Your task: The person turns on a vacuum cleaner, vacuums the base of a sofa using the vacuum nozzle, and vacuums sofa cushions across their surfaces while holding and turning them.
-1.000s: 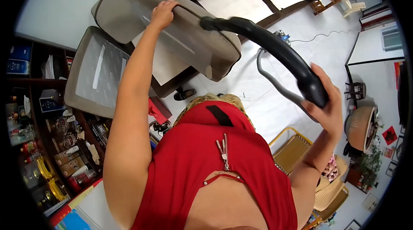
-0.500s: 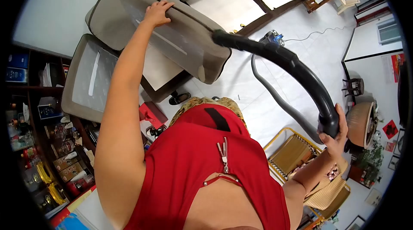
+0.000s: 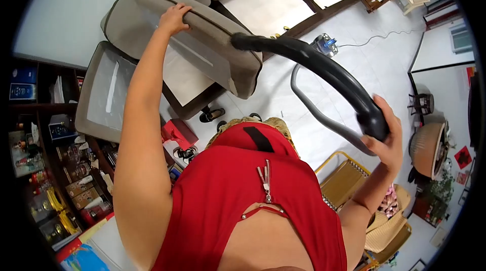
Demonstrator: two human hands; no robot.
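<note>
A grey sofa cushion stands tilted on its edge at the sofa frame, and my left hand grips its upper edge. My right hand is wrapped round the handle end of a black vacuum wand. The wand's brush tip rests against the cushion's narrow side. From the handle a grey hose curves down and back to the vacuum body on the floor.
Another grey cushion leans at the left, beside dark shelves full of items. A red box and black shoes are on the floor. A folding chair and a large pot stand at the right.
The cushion and my left hand have shifted left in view. The wand's tip swung right, then back left along the cushion's side, with my right hand moving right and down, then back up.
</note>
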